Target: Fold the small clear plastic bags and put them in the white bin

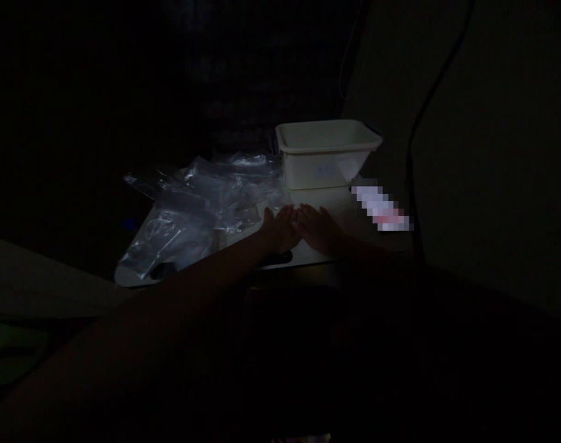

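Note:
In dim light, my left hand (pixel 280 230) and my right hand (pixel 319 229) rest side by side over the front of a small white table (pixel 308 253). Their fingers are stretched out, the thumbs point outward, and the inner edges meet. Nothing shows in either hand. Just left of my left hand lies a loose heap of clear plastic bags (pixel 206 197). A pale plastic tub (pixel 324 169) stands behind my hands, its inside mostly in shadow.
Right of the tub lies a pixelated flat object (pixel 382 209), perhaps a phone. A dark cable (pixel 412 141) hangs along the right wall. The tabletop has dark oval holes at its front edge. Something green (pixel 12 351) is at lower left.

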Action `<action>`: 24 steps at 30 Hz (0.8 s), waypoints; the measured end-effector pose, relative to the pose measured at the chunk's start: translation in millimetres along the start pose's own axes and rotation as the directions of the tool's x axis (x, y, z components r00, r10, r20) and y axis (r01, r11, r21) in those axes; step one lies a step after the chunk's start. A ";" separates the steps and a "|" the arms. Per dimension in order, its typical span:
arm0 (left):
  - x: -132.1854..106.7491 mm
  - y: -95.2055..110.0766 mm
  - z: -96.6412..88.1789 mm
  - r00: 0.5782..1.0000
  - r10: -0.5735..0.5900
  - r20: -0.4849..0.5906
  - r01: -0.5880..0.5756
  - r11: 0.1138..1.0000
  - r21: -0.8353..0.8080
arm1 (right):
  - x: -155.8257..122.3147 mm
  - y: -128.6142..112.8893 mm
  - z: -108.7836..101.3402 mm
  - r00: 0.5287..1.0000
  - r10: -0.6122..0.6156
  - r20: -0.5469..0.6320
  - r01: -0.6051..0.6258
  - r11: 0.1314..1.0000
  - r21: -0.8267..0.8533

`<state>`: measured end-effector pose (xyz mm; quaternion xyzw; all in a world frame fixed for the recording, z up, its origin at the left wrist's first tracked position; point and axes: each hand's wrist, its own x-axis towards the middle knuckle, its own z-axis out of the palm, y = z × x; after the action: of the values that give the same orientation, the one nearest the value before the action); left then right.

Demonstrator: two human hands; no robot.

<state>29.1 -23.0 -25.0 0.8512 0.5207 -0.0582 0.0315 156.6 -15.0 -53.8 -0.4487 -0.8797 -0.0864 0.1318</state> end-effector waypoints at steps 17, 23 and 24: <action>0.8 0.9 0.6 0.999 -0.032 0.000 0.032 0.999 0.021 | -12.8 13.7 -0.2 0.999 0.033 -0.027 -0.034 0.999 -0.030; 0.3 0.6 0.0 0.999 -0.040 0.003 0.040 0.999 0.017 | -20.5 23.6 -4.7 0.999 0.035 0.005 -0.035 0.999 0.026; 0.3 0.4 0.0 0.999 -0.036 0.004 0.036 0.999 0.020 | -21.8 25.4 -5.0 1.000 0.028 0.012 -0.028 0.999 0.017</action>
<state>29.6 -22.9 -25.1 0.8417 0.5354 -0.0659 0.0230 190.3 -18.2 -54.8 -0.4603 -0.8748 -0.0744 0.1319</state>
